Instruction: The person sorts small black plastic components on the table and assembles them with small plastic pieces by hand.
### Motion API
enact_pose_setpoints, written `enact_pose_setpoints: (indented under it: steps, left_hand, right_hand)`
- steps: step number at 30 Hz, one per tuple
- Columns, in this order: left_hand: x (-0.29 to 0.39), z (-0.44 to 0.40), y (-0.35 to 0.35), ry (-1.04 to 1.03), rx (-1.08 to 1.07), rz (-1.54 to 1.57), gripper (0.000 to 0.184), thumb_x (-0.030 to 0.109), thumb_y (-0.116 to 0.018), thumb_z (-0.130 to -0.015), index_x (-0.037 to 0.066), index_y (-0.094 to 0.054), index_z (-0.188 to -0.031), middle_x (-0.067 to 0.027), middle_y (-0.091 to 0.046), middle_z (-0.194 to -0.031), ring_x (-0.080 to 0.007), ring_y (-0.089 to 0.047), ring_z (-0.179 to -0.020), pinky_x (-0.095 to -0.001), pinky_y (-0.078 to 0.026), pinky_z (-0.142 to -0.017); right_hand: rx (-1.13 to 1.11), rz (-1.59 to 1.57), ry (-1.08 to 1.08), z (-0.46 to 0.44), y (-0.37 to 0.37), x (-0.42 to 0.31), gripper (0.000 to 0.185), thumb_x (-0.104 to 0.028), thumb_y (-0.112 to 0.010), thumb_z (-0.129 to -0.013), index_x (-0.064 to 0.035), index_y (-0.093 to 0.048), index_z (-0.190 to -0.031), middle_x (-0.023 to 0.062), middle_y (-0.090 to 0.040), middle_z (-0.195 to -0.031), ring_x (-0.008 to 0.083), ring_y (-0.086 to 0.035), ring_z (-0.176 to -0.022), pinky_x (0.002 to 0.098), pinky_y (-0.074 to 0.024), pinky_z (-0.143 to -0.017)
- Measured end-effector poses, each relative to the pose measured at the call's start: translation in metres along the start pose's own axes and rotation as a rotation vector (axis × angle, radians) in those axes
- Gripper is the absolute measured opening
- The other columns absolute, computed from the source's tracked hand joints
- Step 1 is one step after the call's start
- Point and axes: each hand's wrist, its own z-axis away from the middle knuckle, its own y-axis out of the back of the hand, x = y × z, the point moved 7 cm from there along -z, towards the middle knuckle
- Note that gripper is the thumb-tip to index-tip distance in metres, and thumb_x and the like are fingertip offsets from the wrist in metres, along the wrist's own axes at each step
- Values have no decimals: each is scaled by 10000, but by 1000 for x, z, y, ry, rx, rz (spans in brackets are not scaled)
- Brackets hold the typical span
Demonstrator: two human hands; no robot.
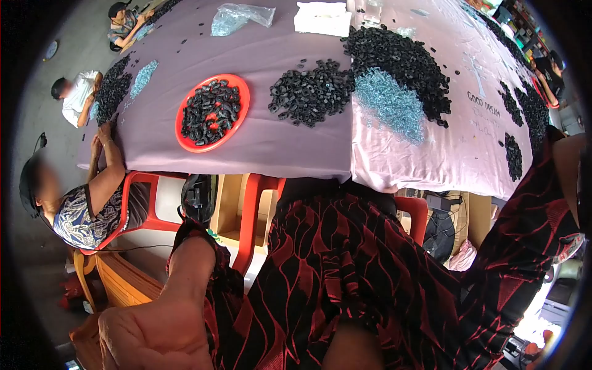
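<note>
My left hand is raised close to the camera at the bottom left, its palm side showing. Its fingers are cut off by the frame's lower edge, so I cannot tell what they do. My right forearm shows at the right edge below a black and red sleeve; the hand itself is out of sight. On the table ahead, a red tray holds small black plastic parts. Beside it lies a pile of black parts. Farther right are a larger black pile and a heap of clear bluish pieces.
A cloth-covered table spans the view. At its back are a plastic bag and a white tissue box. A co-worker sits at the left on a red chair; other people work farther along. Cardboard boxes stand underneath.
</note>
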Motion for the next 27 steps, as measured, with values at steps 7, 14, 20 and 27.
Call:
enact_pose_setpoints:
  steps: [7, 14, 20, 27]
  left_hand:
    - [-3, -10, 13, 427, -234, -96, 233, 386, -492, -898, 210, -550, -1038, 13, -564, -821, -121, -490, -658, -240, -446, -654]
    - [-8, -13, 25, 318, -191, -110, 223, 372, -495, -892, 203, -551, -1028, 12, -561, -816, -122, -490, -649, -237, -443, -642]
    - [-9, -25, 38, 248, -187, -86, 214, 358, -499, -887, 197, -552, -1018, 11, -558, -812, -122, -489, -641, -234, -439, -630]
    - [24, -82, 84, 414, -428, -178, 204, 341, -502, -881, 189, -553, -1006, 9, -554, -806, -123, -489, -631, -230, -435, -617]
  right_hand:
    - [-30, 6, 25, -11, -4, 4, 415, -312, -574, -853, 0, -505, -1118, 103, -543, -951, 137, -463, -669, 287, -378, -565]
    - [-60, 7, 110, -34, -12, 6, 414, -313, -570, -854, 4, -507, -1113, 105, -545, -945, 138, -468, -670, 284, -380, -564]
    - [-40, 31, 162, -49, -18, 4, 413, -314, -566, -855, 7, -508, -1108, 107, -546, -941, 138, -472, -670, 282, -383, -564]
    - [233, -111, 8, -14, -74, 12, 412, -314, -562, -856, 11, -509, -1103, 110, -548, -935, 139, -477, -670, 279, -386, -564]
